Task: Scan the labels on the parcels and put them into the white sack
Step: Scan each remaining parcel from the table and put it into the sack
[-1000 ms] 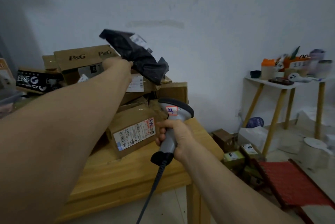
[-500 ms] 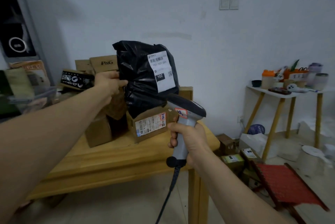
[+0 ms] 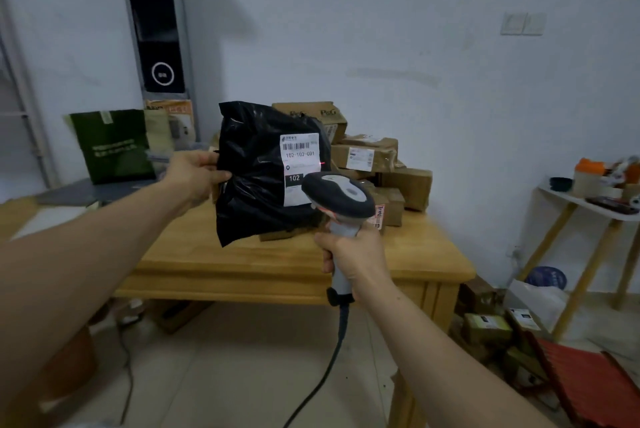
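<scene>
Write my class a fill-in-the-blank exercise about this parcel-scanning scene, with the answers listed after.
The left hand holds a parcel wrapped in ____ plastic.
The right hand grips a corded ____ aimed at the parcel's white label.
Behind, cardboard boxes are piled on a ____ table.
Answers: black; scanner; wooden.

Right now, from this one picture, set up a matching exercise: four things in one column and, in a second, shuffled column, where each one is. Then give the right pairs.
Things
1. black parcel
2. scanner
3. cardboard boxes
4. green bag

Places
A. piled on the wooden table
B. held up by the left hand
C. gripped in the right hand
D. standing upright at the far left

Pairs: 1-B, 2-C, 3-A, 4-D
</scene>
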Demonstrator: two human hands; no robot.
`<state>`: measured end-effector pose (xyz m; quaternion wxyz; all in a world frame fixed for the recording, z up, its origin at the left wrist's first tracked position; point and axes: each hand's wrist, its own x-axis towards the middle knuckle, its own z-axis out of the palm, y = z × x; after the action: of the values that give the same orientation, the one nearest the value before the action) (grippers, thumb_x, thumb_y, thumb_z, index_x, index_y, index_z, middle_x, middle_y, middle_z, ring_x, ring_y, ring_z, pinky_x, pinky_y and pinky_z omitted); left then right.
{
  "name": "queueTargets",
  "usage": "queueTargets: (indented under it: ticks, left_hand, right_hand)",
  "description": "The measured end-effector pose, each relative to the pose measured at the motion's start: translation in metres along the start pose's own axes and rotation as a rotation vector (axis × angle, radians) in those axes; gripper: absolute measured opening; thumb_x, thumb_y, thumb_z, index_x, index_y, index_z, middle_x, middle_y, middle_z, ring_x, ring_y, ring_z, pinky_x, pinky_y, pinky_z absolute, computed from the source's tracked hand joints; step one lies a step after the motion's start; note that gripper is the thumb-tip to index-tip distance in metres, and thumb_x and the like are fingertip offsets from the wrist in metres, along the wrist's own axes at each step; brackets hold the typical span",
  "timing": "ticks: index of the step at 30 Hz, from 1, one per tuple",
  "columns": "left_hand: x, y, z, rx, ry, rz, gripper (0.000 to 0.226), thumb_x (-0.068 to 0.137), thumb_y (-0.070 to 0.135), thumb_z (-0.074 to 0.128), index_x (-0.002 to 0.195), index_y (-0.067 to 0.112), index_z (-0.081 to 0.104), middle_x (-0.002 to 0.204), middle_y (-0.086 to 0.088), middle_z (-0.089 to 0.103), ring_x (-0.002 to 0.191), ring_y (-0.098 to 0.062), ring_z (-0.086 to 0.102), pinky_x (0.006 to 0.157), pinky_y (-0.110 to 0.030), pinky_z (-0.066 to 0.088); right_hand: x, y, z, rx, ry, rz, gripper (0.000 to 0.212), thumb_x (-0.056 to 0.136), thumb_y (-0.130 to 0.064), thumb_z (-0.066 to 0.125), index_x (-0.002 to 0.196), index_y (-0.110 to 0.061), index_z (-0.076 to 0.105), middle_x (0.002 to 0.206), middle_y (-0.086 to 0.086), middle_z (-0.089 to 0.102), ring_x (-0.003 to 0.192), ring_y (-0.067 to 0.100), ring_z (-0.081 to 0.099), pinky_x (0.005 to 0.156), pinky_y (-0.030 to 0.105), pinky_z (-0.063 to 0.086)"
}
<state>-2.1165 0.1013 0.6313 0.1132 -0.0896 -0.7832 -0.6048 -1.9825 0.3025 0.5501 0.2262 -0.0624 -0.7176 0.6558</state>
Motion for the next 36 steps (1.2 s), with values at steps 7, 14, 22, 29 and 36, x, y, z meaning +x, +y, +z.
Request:
queueTargets:
  ticks: [7, 14, 22, 29, 36]
  left_hand:
    - [-0.015, -0.009, -0.048, 0.015, 0.077, 0.0, 0.036, 0.087, -0.005, 0.062, 0.122, 0.003, 0.061, 0.111, -0.007, 0.064, 0.098, -0.015, 0.06, 0.09, -0.034, 0.049]
    - [-0.014, -0.025, -0.079, 0.008, 0.14, -0.015, 0.037, 0.085, -0.005, 0.065, 0.12, 0.006, 0.062, 0.099, 0.0, 0.062, 0.078, 0.001, 0.054, 0.077, -0.022, 0.045]
    - [-0.012, -0.038, -0.104, 0.005, 0.188, -0.042, 0.032, 0.082, -0.002, 0.069, 0.112, 0.008, 0.064, 0.1, -0.005, 0.066, 0.094, -0.015, 0.061, 0.084, -0.041, 0.051]
    - [-0.014, -0.059, -0.128, -0.008, 0.215, -0.095, 0.038, 0.085, 0.002, 0.069, 0.123, 0.003, 0.061, 0.112, -0.012, 0.065, 0.073, -0.018, 0.054, 0.058, -0.026, 0.041]
    - [-0.061, -0.133, -0.186, 0.09, 0.423, -0.265, 0.023, 0.085, 0.0, 0.069, 0.104, 0.011, 0.063, 0.098, -0.004, 0.06, 0.086, -0.015, 0.057, 0.075, -0.024, 0.046]
  right_hand:
    - [-0.009, -0.013, 0.041, 0.025, -0.047, -0.032, 0.014, 0.079, -0.004, 0.07, 0.076, -0.01, 0.059, 0.046, -0.004, 0.054, 0.037, 0.01, 0.05, 0.043, 0.023, 0.046]
    - [-0.013, -0.022, 0.064, 0.007, -0.1, -0.056, 0.013, 0.08, -0.004, 0.07, 0.074, -0.007, 0.059, 0.048, -0.002, 0.054, 0.037, 0.01, 0.051, 0.044, 0.022, 0.048]
    - [-0.016, -0.025, 0.082, -0.011, -0.143, -0.059, 0.017, 0.078, -0.003, 0.072, 0.069, -0.007, 0.057, 0.043, -0.002, 0.053, 0.035, 0.01, 0.051, 0.044, 0.022, 0.047]
    - [-0.019, -0.027, 0.102, 0.037, -0.201, -0.046, 0.016, 0.079, -0.005, 0.072, 0.077, -0.011, 0.057, 0.046, -0.003, 0.056, 0.038, 0.012, 0.052, 0.047, 0.026, 0.049]
    - [-0.039, 0.0, 0.156, 0.182, -0.386, 0.209, 0.017, 0.081, -0.002, 0.069, 0.078, -0.009, 0.055, 0.045, -0.003, 0.054, 0.035, 0.011, 0.048, 0.041, 0.023, 0.047]
